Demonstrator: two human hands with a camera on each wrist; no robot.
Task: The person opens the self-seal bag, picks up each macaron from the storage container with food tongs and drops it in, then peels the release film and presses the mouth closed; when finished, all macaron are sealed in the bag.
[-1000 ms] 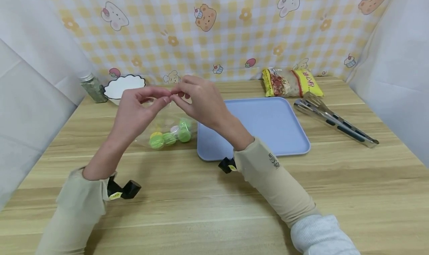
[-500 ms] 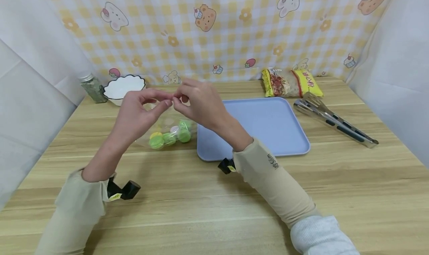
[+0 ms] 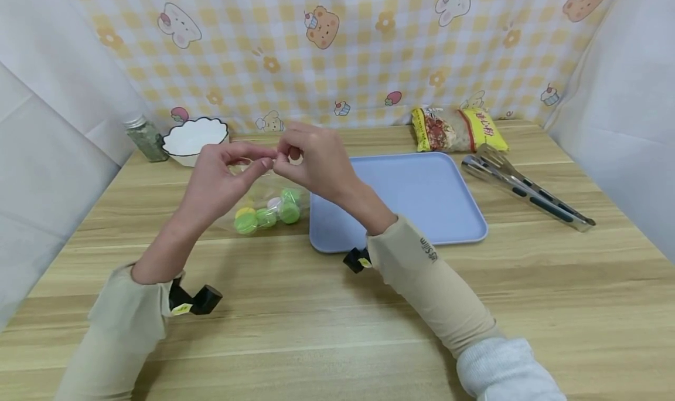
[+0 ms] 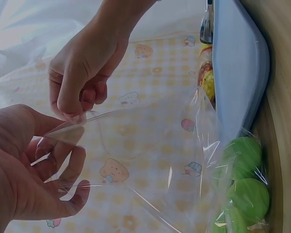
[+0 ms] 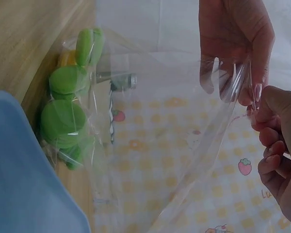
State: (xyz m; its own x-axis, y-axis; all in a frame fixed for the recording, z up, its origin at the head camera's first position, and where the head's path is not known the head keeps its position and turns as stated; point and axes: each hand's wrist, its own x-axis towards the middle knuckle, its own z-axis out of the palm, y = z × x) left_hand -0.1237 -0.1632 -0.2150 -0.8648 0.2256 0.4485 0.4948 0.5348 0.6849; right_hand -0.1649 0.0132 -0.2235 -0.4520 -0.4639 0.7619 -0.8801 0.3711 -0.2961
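Observation:
A clear plastic bag point(image 4: 150, 141) stands with several macarons point(image 3: 290, 212) at its bottom, mostly green, with a yellow and a pale pink one among them. My left hand point(image 3: 217, 175) pinches the bag's upper edge between thumb and fingers. Right beside it, my right hand point(image 3: 321, 163) grips the same edge, its fingers curled in and the fingertips of both hands meeting. In the right wrist view, the film of the bag point(image 5: 150, 141) stretches from the green macarons point(image 5: 63, 121) up to the pinched edge.
A blue tray point(image 3: 416, 196) lies right of the bag. Behind the left hand stand a white scalloped bowl point(image 3: 195, 137) and a jar of dried herbs point(image 3: 146, 140). At the right are a yellow food packet point(image 3: 456, 130) and metal tongs point(image 3: 527, 190). A patterned cloth point(image 3: 358, 49) hangs behind.
Both hands have shifted slightly right along the bag's upper edge, and the right hand's fingers have curled in more. The macarons, tray and other things stay in place.

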